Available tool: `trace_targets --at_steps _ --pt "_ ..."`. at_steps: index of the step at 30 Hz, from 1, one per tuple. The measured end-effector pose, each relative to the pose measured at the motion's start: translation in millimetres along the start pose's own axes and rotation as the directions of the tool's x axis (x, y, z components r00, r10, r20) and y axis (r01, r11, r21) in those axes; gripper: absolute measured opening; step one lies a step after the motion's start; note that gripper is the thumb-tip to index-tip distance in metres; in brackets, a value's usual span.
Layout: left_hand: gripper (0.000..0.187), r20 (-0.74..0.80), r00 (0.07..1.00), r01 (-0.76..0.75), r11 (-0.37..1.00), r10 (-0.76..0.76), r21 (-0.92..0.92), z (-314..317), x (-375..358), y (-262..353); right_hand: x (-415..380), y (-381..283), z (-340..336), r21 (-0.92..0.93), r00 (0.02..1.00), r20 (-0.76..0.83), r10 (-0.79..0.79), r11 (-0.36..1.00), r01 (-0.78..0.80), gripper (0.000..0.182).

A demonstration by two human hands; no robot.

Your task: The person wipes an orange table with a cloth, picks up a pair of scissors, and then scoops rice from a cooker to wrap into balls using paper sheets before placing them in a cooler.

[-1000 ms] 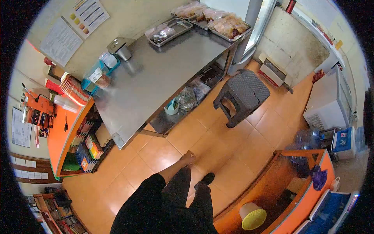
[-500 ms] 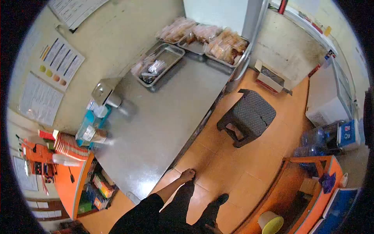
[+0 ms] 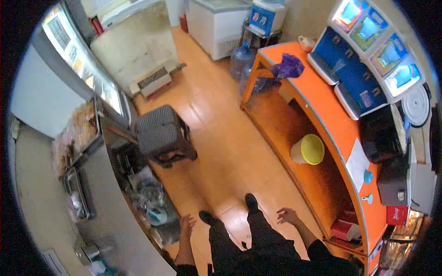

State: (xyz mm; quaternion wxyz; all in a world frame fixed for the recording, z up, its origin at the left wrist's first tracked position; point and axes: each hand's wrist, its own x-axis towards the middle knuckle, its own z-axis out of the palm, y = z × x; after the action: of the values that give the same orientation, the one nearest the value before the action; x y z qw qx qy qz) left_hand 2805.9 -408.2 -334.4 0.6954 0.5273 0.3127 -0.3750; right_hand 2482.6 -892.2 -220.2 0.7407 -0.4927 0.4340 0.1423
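Observation:
Both of my hands hang low in front of my body, above the orange tiled floor. My left hand has its fingers apart and nothing in it, beside the shelf under the steel table. On the other side, my right hand is spread and empty, near the base of the orange counter. My dark shoes show between the hands.
A dark woven stool stands ahead. Packed bags and a metal tray lie on the steel table. A yellow-topped bucket is under the counter. Farther off are a white freezer and water bottles.
The view has swung right, so the table and stool now lie to the left and the counter shows more fully. My right hand has come clearly into view.

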Motion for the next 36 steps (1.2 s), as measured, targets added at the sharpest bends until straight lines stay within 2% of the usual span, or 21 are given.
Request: trace_targets --at_steps 1,2,3,4,5,6,7,9,12,17,20,23,24,26,27,29,32,33,34,35,36 --pt "0.043 -0.049 0.999 0.020 0.994 -0.014 0.110 -7.1 17.9 -18.4 -17.5 -19.8 -4.4 -0.178 0.979 -0.200 -0.029 0.984 -0.007 0.022" --pt "0.040 -0.215 0.977 0.015 1.000 -0.014 0.000 -14.5 45.8 -56.7 -15.0 -37.6 -16.2 -0.385 0.935 -0.338 -0.110 0.923 -0.031 0.020" --pt "0.044 -0.139 0.985 0.108 0.994 -0.105 0.014 -43.0 83.2 -85.4 -12.8 -24.3 -47.0 -0.364 0.907 -0.313 -0.280 0.918 0.158 0.016" --pt "0.050 -0.287 0.955 0.058 0.995 -0.080 -0.084 4.0 32.7 -52.7 -9.1 -0.9 -71.1 -0.353 0.870 -0.370 -0.327 0.915 0.194 0.017" --pt "0.056 -0.342 0.940 -0.035 0.987 -0.020 -0.155 5.6 33.6 -56.9 -17.8 0.5 -92.6 -0.256 0.920 -0.273 -0.281 0.943 0.212 0.018" --pt "0.061 -0.394 0.918 -0.134 0.967 0.040 -0.215 7.5 35.7 -61.0 -26.0 3.5 -104.0 -0.418 0.937 -0.176 -0.301 0.885 0.205 0.026" --pt "0.071 -0.477 0.879 -0.145 0.935 -0.028 -0.323 -10.4 58.0 -68.5 -22.6 8.4 -103.2 -0.490 0.962 -0.133 -0.240 0.860 0.146 0.026" --pt "0.081 -0.551 0.827 -0.172 0.884 -0.110 -0.435 -75.8 118.6 -105.2 -9.8 19.1 -83.5 -0.545 0.982 -0.168 -0.084 0.838 -0.022 0.027" --pt "0.093 -0.377 0.924 -0.212 0.731 -0.066 -0.649 -188.3 206.9 -165.6 15.5 23.8 -32.8 -0.577 0.951 -0.302 0.057 0.784 -0.230 0.028" --pt "0.075 -0.572 0.817 -0.426 0.597 -0.068 -0.680 -266.2 267.5 -118.7 39.9 62.2 5.6 -0.565 0.894 -0.413 0.171 0.722 -0.400 0.030" --pt "0.067 -0.567 0.819 -0.432 0.556 -0.088 -0.710 -307.6 288.0 -95.5 44.7 76.8 15.5 -0.548 0.864 -0.456 0.212 0.699 -0.460 0.032" --pt "0.055 -0.434 0.898 -0.359 0.457 -0.067 -0.814 -377.1 326.3 -122.4 38.1 86.8 23.3 -0.507 0.838 -0.487 0.245 0.702 -0.500 0.034" --pt "0.055 -0.432 0.899 -0.355 0.462 -0.069 -0.813 -374.1 323.7 -128.0 34.6 90.4 24.2 -0.494 0.835 -0.491 0.250 0.709 -0.503 0.035" --pt "0.070 -0.628 0.774 -0.570 0.516 0.077 -0.639 -345.2 315.7 -134.4 25.0 94.9 26.6 -0.456 0.828 -0.495 0.262 0.733 -0.504 0.036" --pt "0.070 -0.687 0.719 -0.608 0.571 0.102 -0.552 -319.9 304.1 -130.1 18.2 96.0 25.0 -0.435 0.827 -0.497 0.263 0.749 -0.500 0.037" --pt "0.069 -0.751 0.640 -0.585 0.737 0.163 -0.339 -249.0 271.7 -122.4 -0.3 108.8 15.5 -0.371 0.820 -0.512 0.257 0.795 -0.480 0.038" --pt "0.069 -0.661 0.681 -0.475 0.877 0.314 -0.074 -128.3 210.2 -98.2 -37.4 152.8 -33.4 -0.150 0.834 -0.496 0.241 0.922 -0.356 0.041" --pt "0.069 -0.579 0.724 -0.454 0.891 0.373 0.007 -84.4 190.4 -82.2 -36.3 164.5 -71.2 0.115 0.923 -0.325 0.208 0.977 -0.180 0.041" --pt "0.069 -0.470 0.776 -0.441 0.895 0.420 0.071 -38.3 168.2 -64.6 -45.6 202.6 -136.2 0.521 0.971 0.154 0.181 0.821 -0.235 0.042" --pt "0.069 -0.345 0.824 -0.436 0.892 0.450 0.121 10.8 148.7 -48.2 -49.8 201.1 -121.1 0.674 0.974 -0.227 -0.005 0.721 0.161 0.036" --pt "0.069 -0.199 0.866 -0.435 0.888 0.459 0.150 63.2 126.9 -33.0 -52.8 197.2 -101.0 0.604 0.801 -0.568 -0.190 0.565 0.562 0.030"
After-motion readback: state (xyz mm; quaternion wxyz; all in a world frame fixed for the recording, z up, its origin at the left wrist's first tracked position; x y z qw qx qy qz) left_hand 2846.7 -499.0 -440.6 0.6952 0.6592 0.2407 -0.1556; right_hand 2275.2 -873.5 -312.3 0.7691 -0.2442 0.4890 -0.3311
